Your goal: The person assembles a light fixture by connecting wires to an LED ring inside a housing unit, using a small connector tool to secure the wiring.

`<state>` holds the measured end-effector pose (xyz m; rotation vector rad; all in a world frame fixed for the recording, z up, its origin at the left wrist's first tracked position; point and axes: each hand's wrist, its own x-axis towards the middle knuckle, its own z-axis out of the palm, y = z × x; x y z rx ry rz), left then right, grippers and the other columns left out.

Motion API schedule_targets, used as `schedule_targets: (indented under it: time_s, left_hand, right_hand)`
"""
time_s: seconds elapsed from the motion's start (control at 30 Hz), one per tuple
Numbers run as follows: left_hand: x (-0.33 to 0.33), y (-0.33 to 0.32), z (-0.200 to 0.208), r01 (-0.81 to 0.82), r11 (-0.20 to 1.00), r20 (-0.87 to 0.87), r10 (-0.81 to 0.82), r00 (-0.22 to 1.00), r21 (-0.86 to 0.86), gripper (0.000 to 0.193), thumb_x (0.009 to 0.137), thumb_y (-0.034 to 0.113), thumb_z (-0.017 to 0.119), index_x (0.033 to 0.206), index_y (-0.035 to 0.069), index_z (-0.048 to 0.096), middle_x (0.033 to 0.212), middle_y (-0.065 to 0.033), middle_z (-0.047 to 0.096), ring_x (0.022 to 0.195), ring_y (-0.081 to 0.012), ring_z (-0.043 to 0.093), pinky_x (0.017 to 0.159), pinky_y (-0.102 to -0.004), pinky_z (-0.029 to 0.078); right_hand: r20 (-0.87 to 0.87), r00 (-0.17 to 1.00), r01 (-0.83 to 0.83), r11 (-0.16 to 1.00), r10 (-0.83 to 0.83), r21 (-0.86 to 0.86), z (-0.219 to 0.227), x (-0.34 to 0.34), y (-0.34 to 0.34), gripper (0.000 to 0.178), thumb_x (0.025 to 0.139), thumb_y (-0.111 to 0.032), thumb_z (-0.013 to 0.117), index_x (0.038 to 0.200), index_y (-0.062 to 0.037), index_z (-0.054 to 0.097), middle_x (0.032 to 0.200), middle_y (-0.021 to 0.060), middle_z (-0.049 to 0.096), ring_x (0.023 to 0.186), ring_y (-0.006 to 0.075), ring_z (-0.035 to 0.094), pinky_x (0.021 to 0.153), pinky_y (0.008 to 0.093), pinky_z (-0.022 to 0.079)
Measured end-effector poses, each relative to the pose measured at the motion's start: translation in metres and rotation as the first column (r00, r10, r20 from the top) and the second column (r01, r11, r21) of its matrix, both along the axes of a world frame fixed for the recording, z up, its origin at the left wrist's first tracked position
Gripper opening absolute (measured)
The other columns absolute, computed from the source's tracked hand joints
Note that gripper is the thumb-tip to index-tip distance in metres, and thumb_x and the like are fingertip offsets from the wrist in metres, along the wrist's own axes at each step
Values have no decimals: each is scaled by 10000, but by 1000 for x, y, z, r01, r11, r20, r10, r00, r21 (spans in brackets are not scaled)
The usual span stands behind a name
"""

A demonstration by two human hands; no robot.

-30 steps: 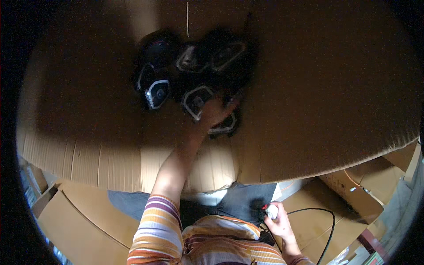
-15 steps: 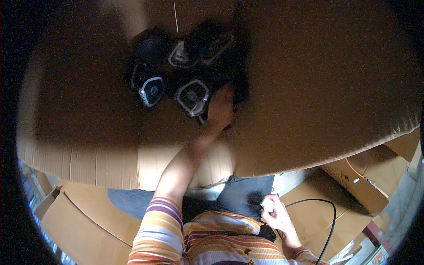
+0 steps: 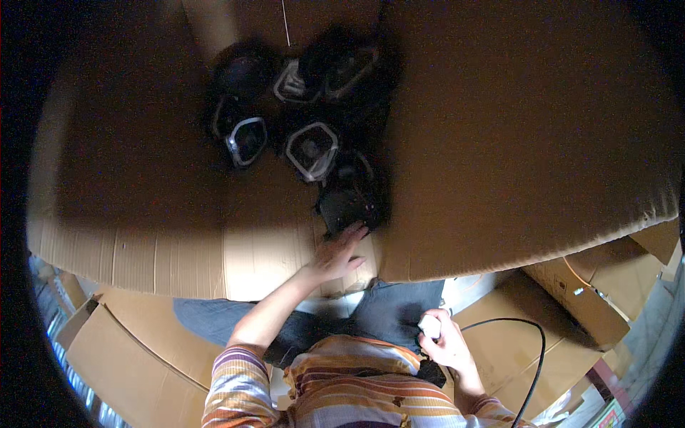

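A broad expanse of brown cardboard (image 3: 514, 143) fills the upper view, mostly in shadow, with a bright patch near its lower edge. Below it, more cardboard (image 3: 139, 357) lies at the lower left, and a striped top (image 3: 378, 399) and blue-grey trousers (image 3: 407, 307) show between. On the shaded part sits a cluster of black pieces (image 3: 312, 151), several with pale angular rims. A black cable (image 3: 540, 357) arches beside the right hand (image 3: 449, 346). The nearest dark piece (image 3: 348, 209) lies at the cluster's lower end, touched by fingertips of the left hand (image 3: 337, 258); whether that hand grips it or merely rests there, I cannot tell. The right hand clasps a small white object (image 3: 429, 327) between thumb and fingers, above the trousers
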<state>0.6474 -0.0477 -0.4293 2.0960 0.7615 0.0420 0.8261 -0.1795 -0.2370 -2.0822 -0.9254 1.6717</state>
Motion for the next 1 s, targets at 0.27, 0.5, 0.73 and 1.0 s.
schedule_targets:
  time_s: [0.27, 0.5, 0.73, 1.0]
  left_hand:
    - [47, 47, -47, -390, 856, 108, 376, 920, 339, 448, 694, 289, 565, 1002, -16, 454, 992, -212, 492, 873, -366, 483, 732, -397, 417]
    - [89, 66, -101, -523, 851, 191, 506, 841, 51, 396, 732, 247, 526, 998, -38, 458, 879, -207, 547, 782, -384, 515, 672, -397, 427]
    - [38, 48, 68, -255, 400, 38, 595, 802, -880, 278, 843, 156, 391, 1023, -33, 487, 665, -36, 529, 560, -75, 490, 516, -210, 406]
    - [-6, -10, 150, 6, 388, 229, 531, 816, -922, 218, 836, 118, 413, 983, -22, 493, 768, -39, 543, 661, -90, 490, 615, -203, 397]
  right_hand:
    - [17, 1000, -4, 999, 5, -39, 5, -4, 3, 301, 651, -45, 526, 929, -32, 411, 648, 53, 479, 573, 130, 459, 522, 258, 380]
    - [-19, 1000, -14, 998, 13, -55, 5, -13, 1, 297, 658, -50, 526, 931, -36, 410, 650, 51, 481, 575, 125, 460, 524, 256, 384]
    - [-33, 998, 45, 999, -44, 21, 11, -11, 2, 321, 675, -72, 522, 970, -41, 400, 699, 66, 506, 561, 137, 488, 494, 254, 401]
    - [-151, 974, 193, 963, -166, 187, 32, -21, 1, 318, 655, -25, 535, 951, -38, 418, 758, 46, 505, 690, 110, 486, 617, 239, 401]
